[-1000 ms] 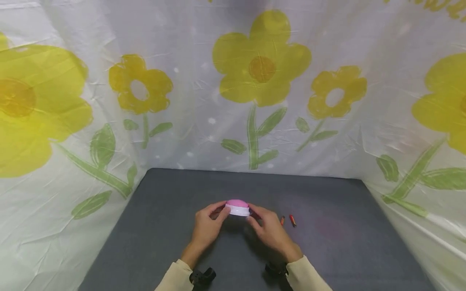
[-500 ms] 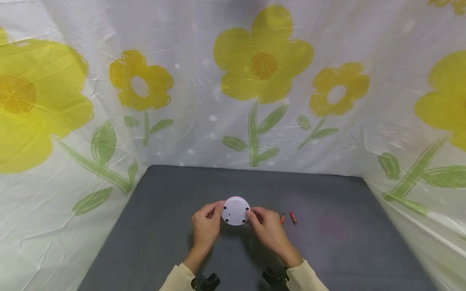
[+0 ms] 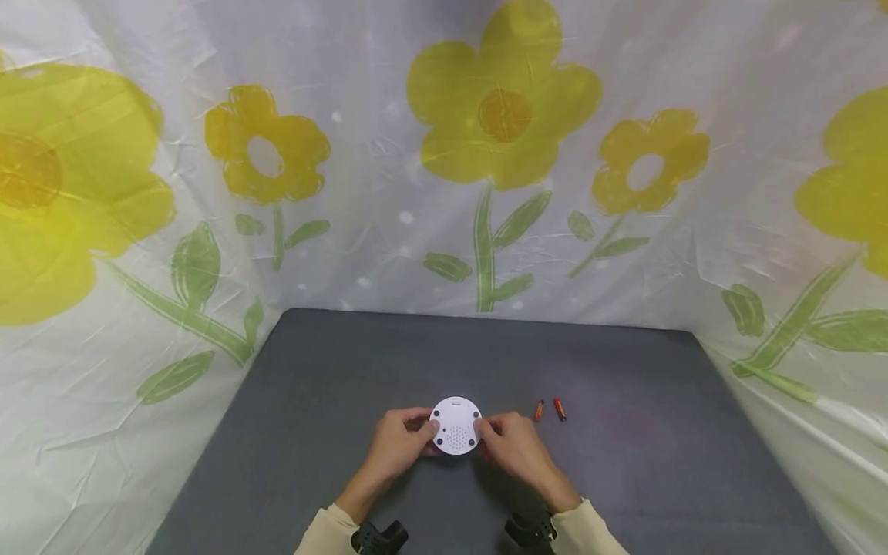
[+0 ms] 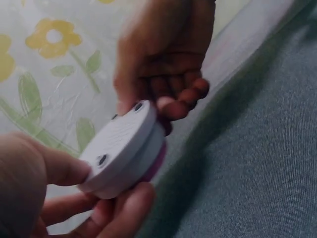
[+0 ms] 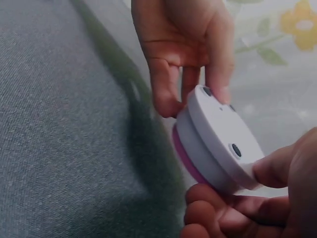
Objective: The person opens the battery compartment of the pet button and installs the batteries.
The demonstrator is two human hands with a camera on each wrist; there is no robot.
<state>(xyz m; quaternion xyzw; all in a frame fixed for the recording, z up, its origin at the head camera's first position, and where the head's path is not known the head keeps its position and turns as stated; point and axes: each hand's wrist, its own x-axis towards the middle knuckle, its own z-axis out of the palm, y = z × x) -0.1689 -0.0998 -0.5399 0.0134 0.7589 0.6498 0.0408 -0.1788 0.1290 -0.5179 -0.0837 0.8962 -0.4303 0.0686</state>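
Both hands hold a round white push-button device (image 3: 455, 426) above the table, its underside turned toward the head camera. Dark round feet and a patch of small holes mark that underside. In the left wrist view its pink dome (image 4: 156, 163) faces away, below the white body. My left hand (image 3: 398, 439) pinches the left rim, thumb on the underside and fingers beneath. On the opposite rim my right hand (image 3: 516, 447) grips the same way. To the right of the right hand lie two small red batteries, one nearer (image 3: 539, 410) and one farther right (image 3: 560, 409).
A dark grey cloth-covered table (image 3: 333, 370) lies under the hands. White curtains (image 3: 361, 193) printed with yellow flowers hang behind it and along both sides. Each wrist wears a black camera mount, the left (image 3: 379, 537) and the right (image 3: 530, 530).
The button device has been turned over: its pink dome faced up one second ago, and now its white underside shows fully. It has also come slightly nearer to me. The batteries stay put.
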